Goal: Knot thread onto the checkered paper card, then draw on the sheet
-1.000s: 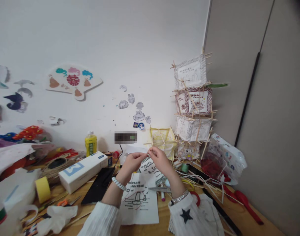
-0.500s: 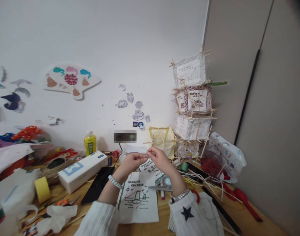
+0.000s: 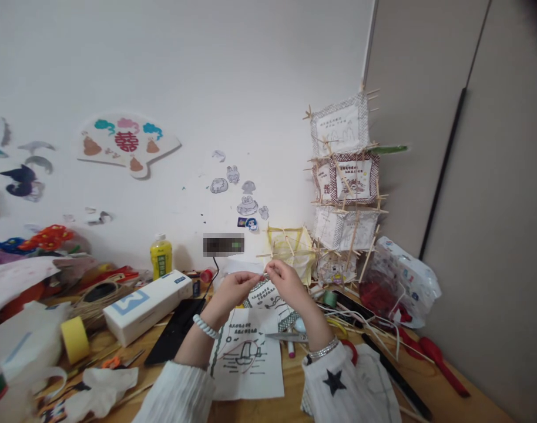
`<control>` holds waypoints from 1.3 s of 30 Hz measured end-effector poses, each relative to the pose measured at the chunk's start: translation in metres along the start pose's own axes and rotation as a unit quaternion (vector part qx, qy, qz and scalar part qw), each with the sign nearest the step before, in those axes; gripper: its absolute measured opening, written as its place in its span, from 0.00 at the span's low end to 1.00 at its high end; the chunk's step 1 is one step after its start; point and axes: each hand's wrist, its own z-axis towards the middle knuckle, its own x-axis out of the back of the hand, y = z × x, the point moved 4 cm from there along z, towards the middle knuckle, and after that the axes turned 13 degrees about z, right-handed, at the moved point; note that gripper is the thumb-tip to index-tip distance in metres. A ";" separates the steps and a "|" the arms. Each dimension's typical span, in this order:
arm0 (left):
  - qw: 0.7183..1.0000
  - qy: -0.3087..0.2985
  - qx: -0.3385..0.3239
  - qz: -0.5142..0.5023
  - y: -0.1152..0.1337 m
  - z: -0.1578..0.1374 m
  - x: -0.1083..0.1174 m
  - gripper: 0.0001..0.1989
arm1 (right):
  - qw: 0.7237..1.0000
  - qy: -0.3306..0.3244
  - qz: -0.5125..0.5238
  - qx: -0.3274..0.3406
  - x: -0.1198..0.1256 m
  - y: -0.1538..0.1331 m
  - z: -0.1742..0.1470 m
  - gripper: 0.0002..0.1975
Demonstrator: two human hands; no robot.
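Observation:
Both my hands meet over the middle of the table. My left hand [image 3: 238,292] is closed, thumb and fingers pinched at the top edge of a drawn paper sheet [image 3: 266,298] with a dark green patterned border. My right hand [image 3: 287,283] is closed too, pinching the same top edge, fingertips almost touching the left ones. The sheet's sides are partly covered by the hands. Below it lies a second white sheet [image 3: 251,382] with a boat drawing and handwriting. Scissors [image 3: 290,337] lie beside that sheet, under my right wrist, with a capped marker [image 3: 291,349] near them.
A tall stick-and-paper lantern tower [image 3: 350,176] and a yellow frame [image 3: 295,241] stand behind. Left are a white box [image 3: 149,308], yellow tape roll [image 3: 75,341], drink bottle [image 3: 161,258] and orange scissors [image 3: 114,363]. White cords [image 3: 383,332] and a red-handled tool [image 3: 445,364] lie right.
Both hands have risen very slightly, and the upper drawn sheet has come up with them. The fingertips have shifted a little at its edge.

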 end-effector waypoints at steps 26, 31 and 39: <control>0.992 0.081 -0.079 0.053 0.017 -0.002 -0.002 0.15 | 0.997 0.064 0.038 0.024 0.008 0.010 0.003 0.09; 0.990 0.123 -0.033 -0.064 0.004 0.003 0.001 0.16 | 0.998 -0.012 0.062 -0.001 0.000 0.005 0.001 0.11; 0.981 0.160 -0.101 -0.048 0.002 0.010 -0.003 0.15 | 0.988 -0.003 0.148 -0.036 -0.009 -0.010 -0.001 0.12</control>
